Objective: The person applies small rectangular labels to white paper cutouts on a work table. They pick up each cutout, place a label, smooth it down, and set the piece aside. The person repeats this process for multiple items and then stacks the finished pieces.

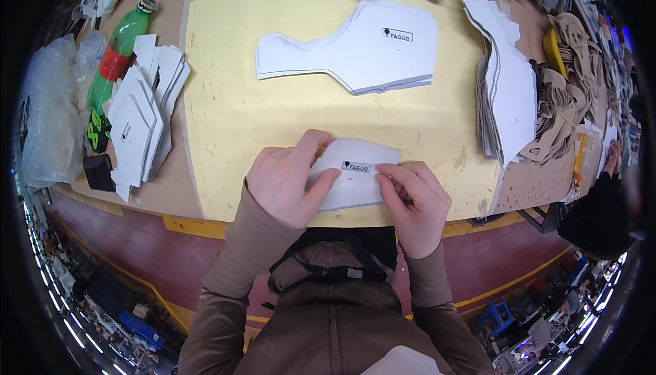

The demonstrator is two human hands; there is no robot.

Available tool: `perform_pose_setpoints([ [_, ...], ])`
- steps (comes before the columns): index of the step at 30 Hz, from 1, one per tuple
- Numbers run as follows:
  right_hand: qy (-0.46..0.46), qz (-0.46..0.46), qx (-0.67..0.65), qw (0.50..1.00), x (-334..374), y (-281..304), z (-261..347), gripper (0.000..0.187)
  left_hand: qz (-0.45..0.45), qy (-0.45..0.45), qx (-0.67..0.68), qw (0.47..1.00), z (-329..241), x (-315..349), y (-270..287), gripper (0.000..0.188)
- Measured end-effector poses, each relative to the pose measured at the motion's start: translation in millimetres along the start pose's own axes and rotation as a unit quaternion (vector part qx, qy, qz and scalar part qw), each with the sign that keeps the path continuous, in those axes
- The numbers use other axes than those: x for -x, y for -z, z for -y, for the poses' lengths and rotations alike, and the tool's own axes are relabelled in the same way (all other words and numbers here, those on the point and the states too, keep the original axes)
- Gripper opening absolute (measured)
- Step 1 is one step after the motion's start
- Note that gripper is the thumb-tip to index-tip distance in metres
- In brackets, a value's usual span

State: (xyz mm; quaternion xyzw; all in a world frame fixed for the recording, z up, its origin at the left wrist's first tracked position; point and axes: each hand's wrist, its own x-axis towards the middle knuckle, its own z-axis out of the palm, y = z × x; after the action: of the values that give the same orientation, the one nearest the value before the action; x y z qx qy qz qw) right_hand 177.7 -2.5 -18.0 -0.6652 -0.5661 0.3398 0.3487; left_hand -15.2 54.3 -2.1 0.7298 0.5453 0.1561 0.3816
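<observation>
A small white cut piece (348, 196) with a curved top edge lies near the table's front edge. It bears a small black-framed label (356, 167) and looks like flat sheet material. My left hand (290, 180) is closed on its left side, thumb on top and forefinger curled at the upper left edge. Over the right part, my right hand (418, 201) is closed too, its thumb and forefinger tips together at the label's right end. Farther back lies a stack of larger white cut pieces (383, 50) with a narrow left arm and the same label on top.
At left are fanned white pieces (140, 119), a green bottle (126, 37) with a red band and a clear plastic bag (51, 112). Rightward stand a tall white stack (509, 95) and bundled brown pieces (564, 102). A person in dark clothing (598, 218) is at the right edge.
</observation>
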Motion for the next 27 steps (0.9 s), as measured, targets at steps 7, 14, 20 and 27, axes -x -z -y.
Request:
perform_pose_setpoints([
  [7, -0.003, 0.0, -0.002, 1.0, 0.4, -0.3, -0.6, 0.016, 0.026, -0.004, -0.017, 1.0, 0.7, -0.9, 2.6, 0.028],
  [14, 0.004, 0.0, 0.004, 1.0, 0.6, -0.5, -2.3, 0.016, 0.018, -0.006, -0.017, 1.0, 0.5, -1.3, 2.7, 0.028],
  [20, 0.003, 0.001, 0.005, 1.0, 0.9, -0.2, -2.2, 0.016, 0.026, 0.015, -0.014, 0.999, -0.5, -0.7, 3.0, 0.03],
  [27, 0.006, -0.001, 0.004, 1.0, 0.9, -0.5, -2.0, 0.016, 0.026, -0.001, -0.035, 0.999, 0.1, -2.1, 2.7, 0.029],
])
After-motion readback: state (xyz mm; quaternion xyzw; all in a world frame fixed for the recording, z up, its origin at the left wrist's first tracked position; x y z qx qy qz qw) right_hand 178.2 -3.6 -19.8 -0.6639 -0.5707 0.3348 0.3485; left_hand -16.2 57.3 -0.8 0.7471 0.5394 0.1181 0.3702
